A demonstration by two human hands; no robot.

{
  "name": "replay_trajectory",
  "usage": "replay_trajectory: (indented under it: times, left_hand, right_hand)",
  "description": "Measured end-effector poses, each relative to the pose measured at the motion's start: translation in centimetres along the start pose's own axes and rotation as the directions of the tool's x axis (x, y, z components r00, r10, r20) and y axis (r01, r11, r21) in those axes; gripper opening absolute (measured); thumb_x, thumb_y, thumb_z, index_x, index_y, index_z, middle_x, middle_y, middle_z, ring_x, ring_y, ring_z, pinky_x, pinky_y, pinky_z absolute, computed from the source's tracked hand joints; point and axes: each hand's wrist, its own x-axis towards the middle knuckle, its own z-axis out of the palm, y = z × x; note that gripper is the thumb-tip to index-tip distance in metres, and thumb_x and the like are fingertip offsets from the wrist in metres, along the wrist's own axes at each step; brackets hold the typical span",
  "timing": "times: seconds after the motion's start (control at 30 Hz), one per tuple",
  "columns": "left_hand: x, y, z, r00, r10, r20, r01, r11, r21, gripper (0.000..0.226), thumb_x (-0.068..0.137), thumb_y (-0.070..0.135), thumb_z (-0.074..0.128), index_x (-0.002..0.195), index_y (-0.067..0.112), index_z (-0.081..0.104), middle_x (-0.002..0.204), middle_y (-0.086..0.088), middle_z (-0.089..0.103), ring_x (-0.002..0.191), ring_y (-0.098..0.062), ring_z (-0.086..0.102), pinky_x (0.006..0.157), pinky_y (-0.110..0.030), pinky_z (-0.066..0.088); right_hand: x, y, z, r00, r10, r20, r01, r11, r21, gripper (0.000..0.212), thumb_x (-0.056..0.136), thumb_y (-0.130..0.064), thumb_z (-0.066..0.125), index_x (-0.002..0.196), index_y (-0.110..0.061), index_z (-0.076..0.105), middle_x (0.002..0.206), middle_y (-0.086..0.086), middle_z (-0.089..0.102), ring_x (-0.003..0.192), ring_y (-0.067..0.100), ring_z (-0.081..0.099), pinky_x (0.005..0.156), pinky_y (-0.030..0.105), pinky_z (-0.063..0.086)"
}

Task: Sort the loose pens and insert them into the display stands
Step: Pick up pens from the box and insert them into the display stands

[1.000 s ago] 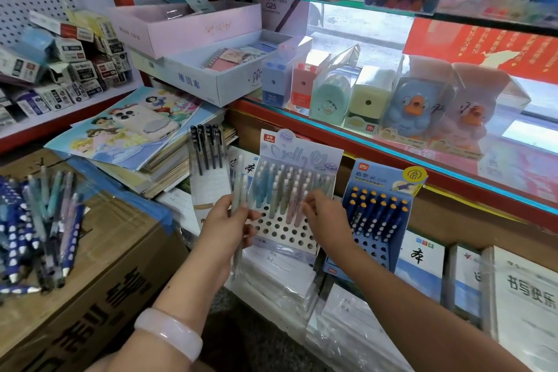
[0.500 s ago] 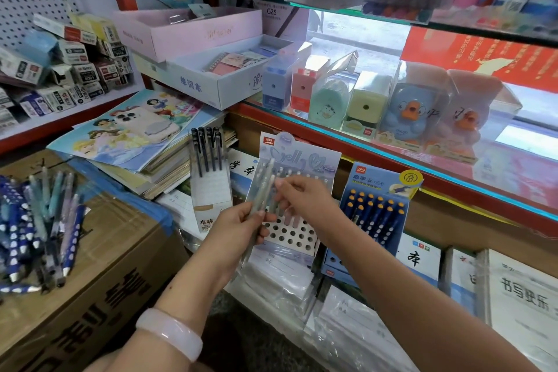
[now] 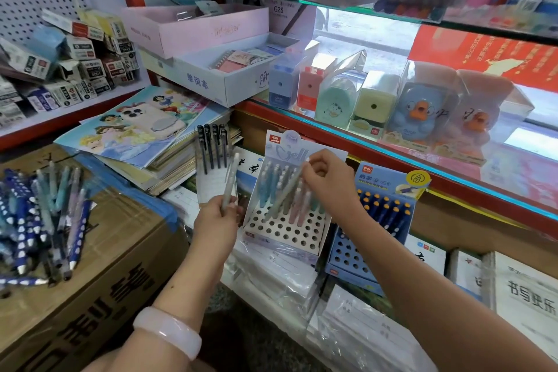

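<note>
1. One pale pen (image 3: 283, 195) slants over the perforated white stand (image 3: 283, 231), its top pinched in the right hand (image 3: 327, 180).
2. Left hand (image 3: 216, 216) grips an upright pen (image 3: 229, 181), possibly more.
3. Loose pens (image 3: 39, 220) lie piled on a cardboard box (image 3: 99, 275), well left.

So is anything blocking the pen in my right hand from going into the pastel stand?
Nothing visible blocks it. The right hand pinches a pale pen slanting down over the pens already standing in the pastel stand, and the rows of open holes in front lie uncovered.
</note>
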Motion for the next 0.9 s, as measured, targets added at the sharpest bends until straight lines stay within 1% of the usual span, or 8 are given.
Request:
replay_trajectory:
  times: [0.07,0.2,0.3,0.43,0.57,0.73,0.8,0.9]
  left_hand:
    - [-0.1,0.2,-0.1,1.000,0.025,-0.012,-0.024,0.999,0.039,0.030,0.098,0.014,0.038,0.076,0.031,0.049,0.093,-0.005,0.061,0.095,-0.026,0.058,0.088,-0.041,0.047]
    - [-0.4,0.4,0.1,1.000,0.015,0.001,-0.015,0.999,0.045,0.030,0.098,0.015,0.038,0.075,0.030,0.050,0.089,-0.004,0.061,0.093,-0.026,0.059,0.090,-0.045,0.047]
    - [-0.4,0.4,0.2,1.000,0.023,0.001,-0.023,0.998,0.057,0.030,0.098,0.015,0.039,0.075,0.030,0.050,0.088,-0.004,0.062,0.092,-0.026,0.059,0.088,-0.044,0.048]
    - [-0.3,0.4,0.2,1.000,0.022,-0.002,-0.022,0.999,0.047,0.030,0.098,0.014,0.039,0.075,0.029,0.050,0.087,-0.003,0.061,0.091,-0.025,0.059,0.088,-0.043,0.048]
    - [-0.3,0.5,0.3,1.000,0.022,0.007,-0.022,0.999,0.034,0.030,0.099,0.014,0.038,0.075,0.029,0.049,0.085,0.000,0.060,0.089,-0.023,0.058,0.084,-0.040,0.046]
    - [-0.4,0.5,0.4,0.999,0.030,0.019,-0.030,0.999,0.027,0.030,0.099,0.014,0.038,0.076,0.030,0.050,0.085,0.002,0.061,0.086,-0.019,0.058,0.085,-0.039,0.046]
    - [-0.4,0.5,0.3,0.999,0.033,0.023,-0.034,0.999,0.025,0.030,0.099,0.014,0.038,0.077,0.030,0.050,0.085,0.002,0.061,0.087,-0.019,0.058,0.086,-0.038,0.045]
    - [-0.5,0.6,0.3,0.999,0.032,0.034,-0.032,0.999,0.020,0.030,0.099,0.014,0.038,0.077,0.029,0.050,0.085,0.001,0.061,0.087,-0.020,0.057,0.087,-0.038,0.045]
  right_hand:
    - [0.0,0.6,0.2,0.994,-0.111,0.005,0.110,0.979,-0.172,0.002,0.091,-0.015,0.057,0.089,-0.014,0.057,0.070,-0.008,0.057,0.062,0.001,0.054,0.063,0.014,0.048]
    - [0.0,2.2,1.0,0.982,-0.175,0.070,0.188,0.921,-0.342,0.006,0.092,-0.017,0.055,0.093,-0.012,0.058,0.068,-0.010,0.053,0.063,0.003,0.051,0.065,0.022,0.049]
    - [-0.1,2.8,1.4,0.981,-0.177,0.084,0.196,0.897,-0.397,0.008,0.092,-0.018,0.055,0.095,-0.011,0.058,0.072,-0.008,0.054,0.066,0.006,0.053,0.065,0.021,0.047]
    - [0.0,2.6,1.5,0.979,-0.187,0.080,0.203,0.877,-0.435,0.013,0.093,-0.020,0.054,0.099,-0.011,0.059,0.080,-0.002,0.060,0.073,0.012,0.057,0.069,0.027,0.050]
    - [0.3,2.7,1.7,0.972,-0.188,0.138,0.233,0.833,-0.501,0.013,0.091,-0.020,0.054,0.098,-0.011,0.061,0.089,0.004,0.065,0.080,0.016,0.059,0.071,0.031,0.051]
    - [0.5,3.2,1.9,0.957,-0.170,0.234,0.280,0.742,-0.609,0.015,0.091,-0.020,0.054,0.096,-0.010,0.066,0.102,0.003,0.058,0.100,0.017,0.048,0.074,0.023,0.032]
    - [0.6,3.1,2.1,0.961,-0.149,0.233,0.267,0.724,-0.636,0.018,0.093,-0.021,0.053,0.098,-0.009,0.066,0.106,0.004,0.055,0.103,0.018,0.047,0.078,0.023,0.033]
    - [0.7,3.0,2.6,0.970,-0.113,0.217,0.233,0.696,-0.679,0.020,0.094,-0.023,0.051,0.101,-0.011,0.066,0.111,0.005,0.054,0.109,0.019,0.046,0.086,0.027,0.040]
